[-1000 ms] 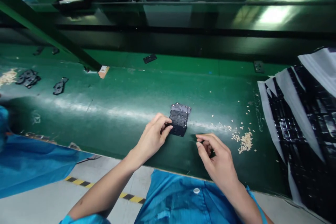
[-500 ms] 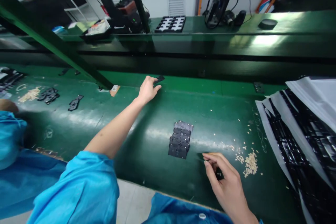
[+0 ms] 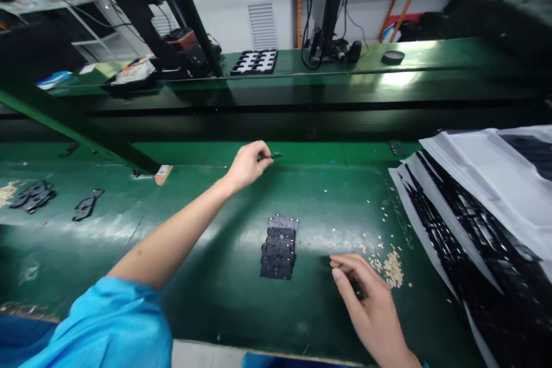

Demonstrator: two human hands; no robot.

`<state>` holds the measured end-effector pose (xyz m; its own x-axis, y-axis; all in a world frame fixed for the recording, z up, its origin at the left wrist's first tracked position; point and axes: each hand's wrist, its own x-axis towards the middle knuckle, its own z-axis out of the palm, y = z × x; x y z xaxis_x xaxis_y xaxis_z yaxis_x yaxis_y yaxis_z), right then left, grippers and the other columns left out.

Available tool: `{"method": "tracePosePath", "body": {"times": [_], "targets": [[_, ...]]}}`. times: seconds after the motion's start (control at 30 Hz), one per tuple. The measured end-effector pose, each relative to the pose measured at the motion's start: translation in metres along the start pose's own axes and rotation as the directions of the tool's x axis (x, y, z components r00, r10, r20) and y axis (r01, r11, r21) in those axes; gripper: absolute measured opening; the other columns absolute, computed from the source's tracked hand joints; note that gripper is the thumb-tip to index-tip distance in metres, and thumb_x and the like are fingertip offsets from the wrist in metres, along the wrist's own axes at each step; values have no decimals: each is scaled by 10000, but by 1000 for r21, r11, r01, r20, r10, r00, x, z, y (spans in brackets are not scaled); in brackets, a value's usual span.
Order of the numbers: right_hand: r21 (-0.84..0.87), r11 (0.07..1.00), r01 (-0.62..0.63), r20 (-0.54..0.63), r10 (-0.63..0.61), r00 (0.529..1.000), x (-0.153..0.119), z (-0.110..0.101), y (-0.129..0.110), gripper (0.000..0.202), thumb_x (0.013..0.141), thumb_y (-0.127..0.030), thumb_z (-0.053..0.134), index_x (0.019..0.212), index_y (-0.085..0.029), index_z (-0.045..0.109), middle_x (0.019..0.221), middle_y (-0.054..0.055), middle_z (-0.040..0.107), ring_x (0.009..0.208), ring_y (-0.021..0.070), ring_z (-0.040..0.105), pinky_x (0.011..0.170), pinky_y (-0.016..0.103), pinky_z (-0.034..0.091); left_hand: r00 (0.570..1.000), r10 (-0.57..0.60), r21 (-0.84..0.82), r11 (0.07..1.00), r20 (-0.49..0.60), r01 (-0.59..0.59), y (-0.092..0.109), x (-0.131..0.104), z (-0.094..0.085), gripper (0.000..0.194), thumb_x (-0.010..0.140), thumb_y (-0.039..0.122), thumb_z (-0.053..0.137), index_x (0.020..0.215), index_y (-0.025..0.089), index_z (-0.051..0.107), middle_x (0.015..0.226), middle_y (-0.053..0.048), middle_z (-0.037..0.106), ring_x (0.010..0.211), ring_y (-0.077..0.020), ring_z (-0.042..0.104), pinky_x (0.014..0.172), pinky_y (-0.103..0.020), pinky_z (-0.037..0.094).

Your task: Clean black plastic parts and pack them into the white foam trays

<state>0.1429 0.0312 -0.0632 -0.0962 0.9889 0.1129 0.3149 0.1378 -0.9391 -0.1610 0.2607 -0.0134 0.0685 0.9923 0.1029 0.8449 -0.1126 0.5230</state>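
Pinching a part (image 3: 277, 155), the left hand (image 3: 250, 164) could drop anything so thin onto the counter (image 3: 254, 201) beneath (right hand (image 3: 368, 296): grip unclear).

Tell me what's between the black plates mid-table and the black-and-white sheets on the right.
Head view: nearest the plates, the right hand; then a pile of small pale bits, with loose bits scattered around it.
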Motion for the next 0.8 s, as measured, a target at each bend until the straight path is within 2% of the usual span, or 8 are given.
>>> {"method": "tracePosePath", "body": {"times": [0.07,0.13,0.23,0.3,0.4,0.47,0.6,0.8], "targets": [[179,980,-87,-5,89,996,9,-2,-8,233,1074,-371,581,1215,-226,697,1018,92,735,747,173,702,642,284,570,922,387,-55,921,2,-386,39,-45,12,149,856,38,635,890,181,658,1009,-54,722,1038,-221,671,947,-372,496],[376,915,-150,42,145,989,18,-3,-17,325,1084,-446,550,1294,-217,644,1011,90,747,697,158,690,616,282,568,696,713,-50,695,-80,-718,72,-90,24,194,926,18,550,912,182,653,1052,-79,726,1092,-236,667,932,-397,492],[499,842,-208,117,172,978,23,-6,-28,307,1072,-441,582,1254,-198,626,774,13,706,611,140,652,585,260,548,512,837,-15,520,-193,-854,104,-142,39,156,994,51,563,926,175,631,1037,-91,733,1096,-242,677,916,-397,505],[467,864,-190,71,178,981,18,-9,-32,229,1060,-386,614,1194,-202,640,719,-18,669,588,126,637,570,239,532,546,810,-23,554,-213,-832,113,-163,44,147,1002,63,578,1056,179,650,1150,-117,732,1186,-269,664,961,-420,517],[273,958,-85,-91,113,989,5,-14,-32,213,1051,-301,622,1248,-225,652,772,-18,680,631,122,655,617,240,538,772,628,-226,741,-99,-632,116,-180,42,472,975,228,718,1414,203,547,1367,-174,660,1272,-310,645,993,-439,555],[140,990,-15,-113,31,993,-3,-17,-31,278,1040,-256,630,1317,-241,639,813,-11,710,685,132,678,673,253,551,874,478,-438,807,88,-397,117,-186,40,526,975,344,738,1432,204,520,1209,-130,722,1014,-241,737,831,-351,599],[129,992,12,-79,-2,997,-6,-21,-31,258,1026,-260,644,1282,-229,666,903,23,757,764,154,709,705,261,569,907,363,-552,811,213,-194,125,-194,46,190,1094,293,514,956,202,607,696,29,629,604,-123,613,623,-250,490],[244,964,-103,-12,109,994,-5,-22,-34,209,1062,-351,602,1055,-204,751,854,30,703,724,152,669,652,261,547,920,345,-445,864,188,-233,135,-203,58,131,1088,272,503,986,218,564,656,59,614,504,-107,560,539,-229,412]]}}
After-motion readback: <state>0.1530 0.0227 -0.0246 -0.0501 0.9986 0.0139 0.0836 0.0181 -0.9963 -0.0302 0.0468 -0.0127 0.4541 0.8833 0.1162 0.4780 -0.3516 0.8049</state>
